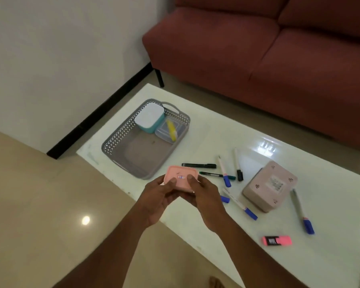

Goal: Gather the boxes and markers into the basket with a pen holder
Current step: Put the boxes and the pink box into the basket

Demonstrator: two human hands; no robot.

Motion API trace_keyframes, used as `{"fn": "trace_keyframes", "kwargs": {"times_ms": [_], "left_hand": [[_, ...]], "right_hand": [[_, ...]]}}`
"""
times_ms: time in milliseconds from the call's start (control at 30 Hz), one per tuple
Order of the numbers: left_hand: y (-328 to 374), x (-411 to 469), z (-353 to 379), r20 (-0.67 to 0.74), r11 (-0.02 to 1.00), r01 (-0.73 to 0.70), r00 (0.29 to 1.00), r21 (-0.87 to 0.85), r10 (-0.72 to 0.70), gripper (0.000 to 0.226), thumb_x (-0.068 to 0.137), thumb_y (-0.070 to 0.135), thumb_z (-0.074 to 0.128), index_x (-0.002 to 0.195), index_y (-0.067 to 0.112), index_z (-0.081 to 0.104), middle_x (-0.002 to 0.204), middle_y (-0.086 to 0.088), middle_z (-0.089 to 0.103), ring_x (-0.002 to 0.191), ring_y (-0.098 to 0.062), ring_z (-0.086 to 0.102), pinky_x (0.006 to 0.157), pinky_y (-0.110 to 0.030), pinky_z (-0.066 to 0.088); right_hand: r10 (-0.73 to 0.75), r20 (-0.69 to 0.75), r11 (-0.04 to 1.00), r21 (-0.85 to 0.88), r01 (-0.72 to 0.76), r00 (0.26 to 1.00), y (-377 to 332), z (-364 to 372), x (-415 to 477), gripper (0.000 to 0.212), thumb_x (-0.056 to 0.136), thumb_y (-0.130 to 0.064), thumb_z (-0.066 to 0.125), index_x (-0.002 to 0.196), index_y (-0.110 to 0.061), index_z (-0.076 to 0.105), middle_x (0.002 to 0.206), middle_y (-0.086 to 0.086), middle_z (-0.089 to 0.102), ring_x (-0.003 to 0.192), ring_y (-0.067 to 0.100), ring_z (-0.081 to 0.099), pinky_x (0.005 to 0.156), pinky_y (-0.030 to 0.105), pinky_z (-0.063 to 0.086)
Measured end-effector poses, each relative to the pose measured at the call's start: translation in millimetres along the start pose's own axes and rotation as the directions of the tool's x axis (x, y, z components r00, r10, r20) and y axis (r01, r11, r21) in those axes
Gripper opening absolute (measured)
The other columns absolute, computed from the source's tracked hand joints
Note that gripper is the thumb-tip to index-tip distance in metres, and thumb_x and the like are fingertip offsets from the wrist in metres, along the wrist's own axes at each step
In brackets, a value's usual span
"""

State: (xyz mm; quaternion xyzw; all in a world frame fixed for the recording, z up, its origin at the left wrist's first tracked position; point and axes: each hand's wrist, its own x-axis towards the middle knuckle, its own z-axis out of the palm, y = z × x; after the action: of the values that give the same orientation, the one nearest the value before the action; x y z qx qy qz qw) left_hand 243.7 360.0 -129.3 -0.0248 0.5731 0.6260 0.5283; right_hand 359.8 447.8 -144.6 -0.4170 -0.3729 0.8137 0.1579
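Both hands hold a small pink box (180, 177) just above the table's near edge, my left hand (160, 198) on its left side and my right hand (204, 201) on its right. Beyond it stands the grey lattice basket (121, 142), with a teal box with a white lid (150, 118) and a clear box (170, 130) carrying a yellow marker in its far end. To the right lies a beige pen holder (269, 186), upside down. Several markers (223, 170) lie scattered between basket and holder. A pink highlighter (276, 241) lies nearer me.
The white glossy table (216, 125) runs from near left to far right. A dark red sofa (258, 55) stands behind it. A white wall with black skirting is at the left. Beige tiled floor lies below the near edge.
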Motion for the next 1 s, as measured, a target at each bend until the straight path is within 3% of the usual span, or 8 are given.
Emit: {"fn": "trace_keyframes", "kwargs": {"times_ms": [233,333,433,533,633,800,900,1000], "left_hand": [[84,86,-54,-0.076,0.999,-0.029,0.997,0.014,0.030,0.032,0.096,0.002,0.051,0.127,-0.006,0.052,0.119,-0.023,0.065,0.101,-0.027,0.066,0.082,-0.031,0.059],[114,124,-89,-0.104,1.000,-0.002,0.995,-0.014,0.001,0.032,0.095,0.007,0.054,0.122,-0.010,0.054,0.121,-0.024,0.065,0.110,-0.030,0.064,0.086,-0.032,0.057],[129,161,-123,-0.149,0.998,-0.009,0.989,-0.067,-0.001,0.024,0.096,0.010,0.054,0.113,-0.004,0.062,0.114,-0.020,0.069,0.101,-0.023,0.068,0.086,-0.031,0.058],[135,199,-152,-0.190,0.997,0.005,0.982,-0.073,-0.019,0.019,0.099,0.012,0.051,0.108,0.003,0.065,0.106,-0.016,0.072,0.090,-0.020,0.072,0.085,-0.034,0.059],[139,230,-164,-0.223,0.997,0.054,0.973,-0.046,-0.063,0.016,0.098,0.006,0.050,0.104,0.003,0.065,0.095,-0.015,0.075,0.077,-0.017,0.073,0.070,-0.030,0.061],[138,251,-173,-0.263,0.995,0.075,0.963,0.064,-0.056,0.020,0.093,-0.001,0.051,0.099,0.006,0.069,0.097,-0.016,0.074,0.079,-0.018,0.071,0.077,-0.030,0.057],[137,247,-172,-0.251,0.990,0.060,0.968,0.128,-0.026,0.030,0.087,-0.008,0.051,0.098,0.010,0.072,0.093,-0.012,0.076,0.084,-0.020,0.071,0.080,-0.032,0.057],[131,240,-169,-0.308,0.937,0.016,0.946,0.350,0.099,0.028,0.079,-0.001,0.055,0.094,0.014,0.073,0.086,-0.009,0.075,0.080,-0.024,0.070,0.074,-0.037,0.058]], "right_hand": [[0.055,-0.088,0.975,-0.209,-0.073,0.995,-17,80,106,0.043,0.089,-0.023,0.069,0.125,-0.006,0.052,0.115,0.012,0.065,0.089,0.021,0.071,0.078,0.033,0.061],[0.036,-0.177,0.964,-0.255,-0.081,0.984,-14,121,155,0.028,0.086,-0.023,0.072,0.105,-0.007,0.059,0.102,0.009,0.069,0.079,0.021,0.072,0.079,0.037,0.061],[0.070,-0.235,0.962,-0.240,-0.128,0.969,8,163,205,0.014,0.085,-0.018,0.072,0.084,-0.013,0.058,0.087,0.007,0.069,0.078,0.023,0.069,0.085,0.044,0.059],[0.076,-0.386,0.951,-0.248,-0.183,0.919,34,197,252,0.022,0.082,-0.021,0.072,0.098,-0.007,0.066,0.101,0.012,0.073,0.085,0.023,0.070,0.080,0.040,0.060],[0.032,-0.495,0.930,-0.303,-0.207,0.868,46,218,279,0.030,0.084,-0.023,0.069,0.108,-0.005,0.067,0.105,0.010,0.072,0.095,0.026,0.069,0.078,0.031,0.054],[-0.082,-0.528,0.848,-0.483,-0.220,0.845,55,235,291,0.022,0.087,-0.020,0.065,0.104,-0.008,0.068,0.101,0.009,0.073,0.095,0.025,0.067,0.074,0.023,0.042],[-0.105,-0.523,0.867,-0.465,-0.180,0.846,56,236,291,0.022,0.085,-0.013,0.065,0.107,-0.010,0.068,0.100,0.006,0.073,0.094,0.022,0.068,0.076,0.025,0.048],[-0.094,-0.514,0.862,-0.471,-0.188,0.853,50,237,286,0.020,0.086,-0.014,0.065,0.105,-0.007,0.066,0.091,0.000,0.066,0.083,0.015,0.060,0.066,0.015,0.036]]}}
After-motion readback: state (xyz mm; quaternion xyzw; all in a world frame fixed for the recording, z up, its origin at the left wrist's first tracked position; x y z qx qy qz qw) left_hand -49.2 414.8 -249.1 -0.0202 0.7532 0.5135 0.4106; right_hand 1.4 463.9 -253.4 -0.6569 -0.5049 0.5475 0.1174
